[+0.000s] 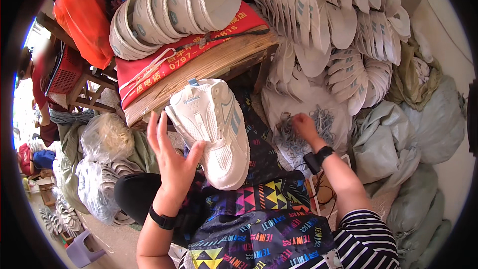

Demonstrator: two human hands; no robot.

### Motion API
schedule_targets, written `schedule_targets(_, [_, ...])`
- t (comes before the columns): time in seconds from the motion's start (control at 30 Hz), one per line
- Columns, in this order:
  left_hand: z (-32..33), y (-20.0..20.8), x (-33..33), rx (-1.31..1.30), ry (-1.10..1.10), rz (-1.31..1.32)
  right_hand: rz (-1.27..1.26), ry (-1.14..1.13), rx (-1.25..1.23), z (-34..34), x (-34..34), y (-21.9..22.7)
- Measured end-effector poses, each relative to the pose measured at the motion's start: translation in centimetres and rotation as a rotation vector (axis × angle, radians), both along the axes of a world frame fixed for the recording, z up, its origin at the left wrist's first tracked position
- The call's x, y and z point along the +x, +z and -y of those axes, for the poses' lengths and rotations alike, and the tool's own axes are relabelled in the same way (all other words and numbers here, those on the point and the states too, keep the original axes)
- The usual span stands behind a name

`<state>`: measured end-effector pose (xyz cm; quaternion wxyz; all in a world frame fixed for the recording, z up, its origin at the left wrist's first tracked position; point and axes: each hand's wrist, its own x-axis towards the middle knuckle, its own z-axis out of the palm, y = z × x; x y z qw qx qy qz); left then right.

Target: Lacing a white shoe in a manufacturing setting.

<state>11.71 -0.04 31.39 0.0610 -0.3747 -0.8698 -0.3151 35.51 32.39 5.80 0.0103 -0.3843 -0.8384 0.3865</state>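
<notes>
A white shoe upper with grey-blue trim leans in front of me, heel end toward the wooden table and toe over my lap. My left hand is beside it, fingers stretched apart along its left edge and thumb lying over its side; it does not look gripped. To the right, my right hand reaches into a tangled pile of grey-blue shoelaces. Its fingers are closed at the laces, their tips partly hidden. The pile lies on a whitish plastic bag.
Nested white shoe uppers stand on a red cloth over the wooden table. More uppers are stacked high at the far right. Stuffed sacks line the right side. Plastic bags and a stool are at left, with other people beyond.
</notes>
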Motion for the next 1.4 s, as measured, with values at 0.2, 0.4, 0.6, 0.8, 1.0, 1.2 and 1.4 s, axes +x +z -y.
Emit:
schedule_targets(0.2, [-2.3,5.9,0.2,0.341,-0.392,0.351,-0.476,0.045,-0.632,4.0,-7.5,25.2])
schedule_targets(0.4, [-2.1,7.1,3.3,0.253,-0.732,1.459,-0.703,0.682,-0.086,11.2,-8.4,37.2])
schedule_targets(0.6, [3.4,5.8,0.7,0.138,-0.609,1.149,-0.458,0.219,0.383,7.8,-5.7,33.1])
schedule_targets(0.8, [3.6,4.4,1.6,0.233,-0.621,1.042,-0.420,0.162,0.091,9.9,-4.4,31.2])
schedule_targets(1.0, [0.4,4.7,2.6,0.295,-0.819,1.260,-0.399,0.616,-0.027,15.4,-7.8,36.2])
schedule_targets(1.2, [1.8,4.3,1.6,0.224,-0.690,1.481,-0.462,0.555,-0.099,15.1,-9.3,36.9])
schedule_targets(1.4, [1.4,5.1,1.2,0.121,-0.480,1.198,-0.403,0.344,-0.094,14.6,-7.9,34.8])
